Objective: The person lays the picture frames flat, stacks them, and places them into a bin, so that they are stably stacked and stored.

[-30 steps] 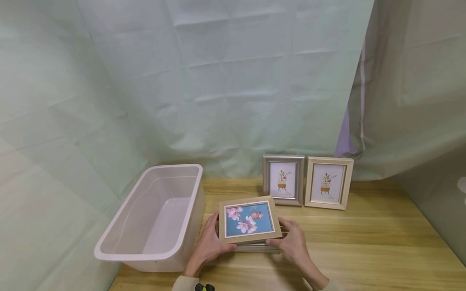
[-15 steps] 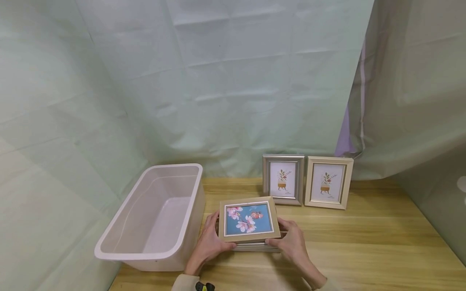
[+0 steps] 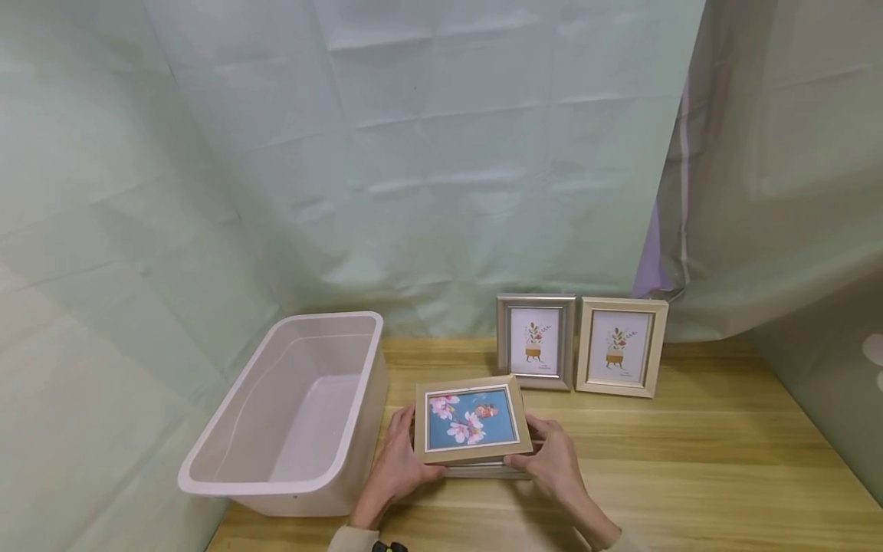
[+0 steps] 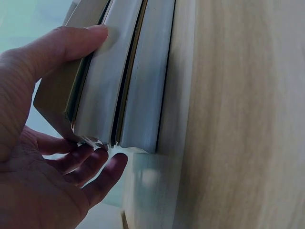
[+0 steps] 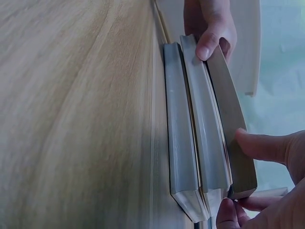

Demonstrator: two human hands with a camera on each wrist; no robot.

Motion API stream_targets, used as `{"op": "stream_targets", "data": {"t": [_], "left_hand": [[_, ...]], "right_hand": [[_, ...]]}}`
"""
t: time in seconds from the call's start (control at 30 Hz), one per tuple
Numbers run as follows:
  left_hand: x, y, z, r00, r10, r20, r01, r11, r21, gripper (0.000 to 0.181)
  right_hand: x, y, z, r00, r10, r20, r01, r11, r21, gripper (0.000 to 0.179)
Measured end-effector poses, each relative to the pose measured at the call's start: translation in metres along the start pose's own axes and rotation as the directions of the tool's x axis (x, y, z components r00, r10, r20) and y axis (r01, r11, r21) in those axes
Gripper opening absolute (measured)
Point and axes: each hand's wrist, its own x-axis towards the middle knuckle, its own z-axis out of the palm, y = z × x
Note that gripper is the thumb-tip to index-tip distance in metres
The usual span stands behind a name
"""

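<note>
Fingers of both hands (image 3: pixel 396 468) (image 3: pixel 552 464) still pinch the stacked picture frames (image 3: pixel 472 420), barely shifted since before.

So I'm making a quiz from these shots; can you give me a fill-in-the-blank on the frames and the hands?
1. The left hand and right hand hold a stack of picture frames lying on the ____ table.
2. By the right wrist view, the stack holds ____ frames.
3. The top frame shows pink ____ on blue.
4. The white plastic bin has ____ inside.

Missing words: wooden; three; blossoms; nothing
</note>
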Motion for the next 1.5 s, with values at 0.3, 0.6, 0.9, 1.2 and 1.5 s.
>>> {"op": "stream_targets", "data": {"t": [0.3, 0.6, 0.9, 1.2, 1.5], "left_hand": [[-0.001, -0.001, -0.001, 1.000, -0.019, 0.025, 0.019, 1.000, -0.019, 0.132], [0.001, -0.002, 0.000, 0.999, -0.028, 0.031, 0.029, 1.000, -0.013, 0.133], [-0.001, -0.003, 0.000, 0.999, -0.031, 0.036, 0.032, 0.999, -0.024, 0.132], [-0.001, -0.002, -0.001, 0.999, -0.024, 0.031, 0.025, 0.999, -0.042, 0.132], [-0.003, -0.001, 0.001, 1.000, -0.024, 0.020, 0.025, 0.999, -0.047, 0.131]], "right_hand": [[0.000, 0.002, -0.001, 1.000, -0.018, 0.019, 0.019, 1.000, -0.006, 0.084], [0.004, -0.001, -0.013, 0.997, 0.001, 0.082, -0.003, 1.000, 0.021, 0.085], [0.016, -0.013, -0.037, 0.997, -0.003, 0.080, 0.001, 1.000, 0.028, 0.086], [0.037, -0.029, -0.062, 0.997, -0.061, 0.037, 0.064, 0.995, -0.076, 0.082], [0.074, -0.044, -0.086, 0.972, -0.231, -0.045, 0.212, 0.941, -0.263, 0.083]]}}
